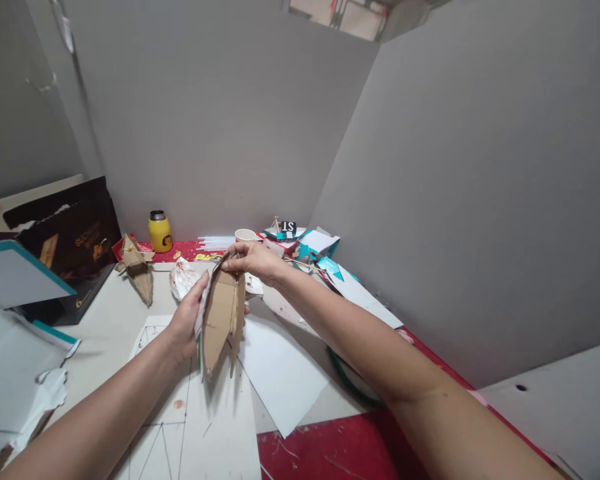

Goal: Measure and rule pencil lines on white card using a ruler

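Between my hands is a cardboard boat (221,308), long and pointed, its brown inside facing me and its tip toward the lower edge of the view. My left hand (186,325) is wrapped round its left side, with fingertips showing past the right side. At the far end my right hand (254,261) pinches the upper edge between thumb and fingers. Beneath the boat lie a sheet with drawn lines (167,400) and a white sheet (285,373). A second cardboard boat (139,277) sits on the table to the left.
A yellow bottle (160,232) and a paper cup (246,235) stand at the back. Crumpled paper (183,280) lies behind my left hand. Torn dark packaging (75,247) leans at the left. Teal and white card scraps (320,241) are piled back right, below grey walls.
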Tool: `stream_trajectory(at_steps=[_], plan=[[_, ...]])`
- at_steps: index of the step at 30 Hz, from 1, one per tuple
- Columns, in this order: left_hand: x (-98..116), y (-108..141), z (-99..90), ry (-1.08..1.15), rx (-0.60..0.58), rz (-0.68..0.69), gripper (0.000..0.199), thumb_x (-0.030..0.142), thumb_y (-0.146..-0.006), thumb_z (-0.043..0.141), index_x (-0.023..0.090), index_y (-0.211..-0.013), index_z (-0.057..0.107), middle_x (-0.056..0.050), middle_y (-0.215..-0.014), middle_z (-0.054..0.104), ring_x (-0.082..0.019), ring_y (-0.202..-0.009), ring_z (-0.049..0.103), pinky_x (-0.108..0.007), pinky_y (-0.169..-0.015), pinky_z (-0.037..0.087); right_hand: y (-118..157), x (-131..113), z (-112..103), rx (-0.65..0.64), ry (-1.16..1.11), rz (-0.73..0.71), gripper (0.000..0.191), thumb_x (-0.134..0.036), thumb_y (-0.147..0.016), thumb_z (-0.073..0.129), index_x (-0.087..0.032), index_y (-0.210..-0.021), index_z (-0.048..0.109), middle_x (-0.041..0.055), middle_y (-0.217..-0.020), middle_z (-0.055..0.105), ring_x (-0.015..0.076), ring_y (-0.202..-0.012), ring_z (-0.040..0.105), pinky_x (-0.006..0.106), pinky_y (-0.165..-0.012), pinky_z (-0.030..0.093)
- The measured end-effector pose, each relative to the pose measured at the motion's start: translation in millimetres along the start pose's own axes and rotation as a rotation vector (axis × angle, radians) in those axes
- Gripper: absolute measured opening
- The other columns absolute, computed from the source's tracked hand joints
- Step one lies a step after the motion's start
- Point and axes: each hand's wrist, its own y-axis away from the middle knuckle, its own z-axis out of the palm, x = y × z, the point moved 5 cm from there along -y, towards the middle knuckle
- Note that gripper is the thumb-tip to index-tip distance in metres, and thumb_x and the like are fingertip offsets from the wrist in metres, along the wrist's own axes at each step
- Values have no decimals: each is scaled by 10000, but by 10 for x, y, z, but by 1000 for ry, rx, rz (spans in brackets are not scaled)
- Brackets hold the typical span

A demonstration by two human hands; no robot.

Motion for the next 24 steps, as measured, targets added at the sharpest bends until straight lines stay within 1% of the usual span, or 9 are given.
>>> stream_trajectory(at_steps=[4, 8, 11, 13, 15, 18, 21, 22, 24], plan=[[-7, 7, 13, 7, 7, -10, 569, 573, -939, 377, 91, -975, 677, -155, -755, 716, -226, -614, 683, -336, -580, 554, -39, 26, 25, 35, 14, -1, 118, -71, -650, 710, -154, -680, 631, -54, -555, 599, 81, -511, 530, 200, -508, 427], [-19, 4, 23, -7, -1, -17, 512, 571, -952, 386, 129, -1009, 638, -73, -751, 689, -166, -610, 656, -306, -574, 533, -58, 40, 52, 55, 39, 7, 127, -56, -644, 686, -160, -654, 614, -58, -536, 584, 82, -486, 513, 196, -471, 406], [-30, -2, 26, -6, -3, -15, 489, 578, -942, 421, 139, -1006, 627, -44, -752, 673, -145, -615, 640, -293, -573, 524, -52, 34, 64, 44, 57, 12, 113, -78, -648, 693, -162, -656, 617, -54, -546, 580, 85, -492, 513, 197, -464, 405], [-27, 1, 33, 1, -2, -15, 486, 581, -937, 434, 142, -1024, 624, -43, -753, 667, -145, -611, 634, -292, -566, 519, -41, 23, 67, 32, 70, 7, 79, -107, -669, 691, -160, -678, 634, -47, -557, 577, 86, -501, 513, 193, -462, 401], [-6, 11, 45, 7, -3, -14, 490, 581, -935, 436, 145, -1063, 617, -44, -765, 664, -150, -614, 633, -299, -564, 518, -23, 0, 61, 23, 87, -15, 47, -149, -709, 679, -163, -753, 670, -28, -602, 603, 95, -538, 537, 196, -478, 418], [82, 31, 46, 31, 2, 16, 487, 581, -940, 428, 156, -1099, 605, -29, -782, 649, -143, -620, 619, -301, -571, 515, 45, -72, 21, 66, 121, -104, 201, -277, -787, 662, -184, -964, 689, 36, -815, 686, 143, -724, 626, 239, -578, 496], [223, 43, -9, 76, 25, 85, 461, 573, -941, 443, 164, -1079, 603, -12, -800, 631, -129, -632, 600, -300, -591, 515, 233, -182, -25, 208, 162, -277, 301, -377, -863, 595, -205, -1107, 628, 93, -1101, 664, 183, -993, 623, 311, -779, 527], [272, 45, -38, 92, 34, 111, 450, 568, -938, 455, 163, -1067, 603, -11, -809, 629, -127, -636, 596, -300, -595, 515, 331, -213, -20, 255, 178, -343, 298, -379, -884, 568, -209, -1125, 611, 99, -1149, 644, 185, -1041, 608, 331, -842, 514], [362, 50, -98, 120, 52, 161, 430, 556, -935, 478, 161, -1049, 605, -13, -830, 629, -124, -645, 593, -297, -598, 515, 558, -243, 46, 297, 224, -463, 274, -371, -897, 557, -212, -1116, 602, 95, -1074, 654, 189, -992, 618, 366, -873, 501]])
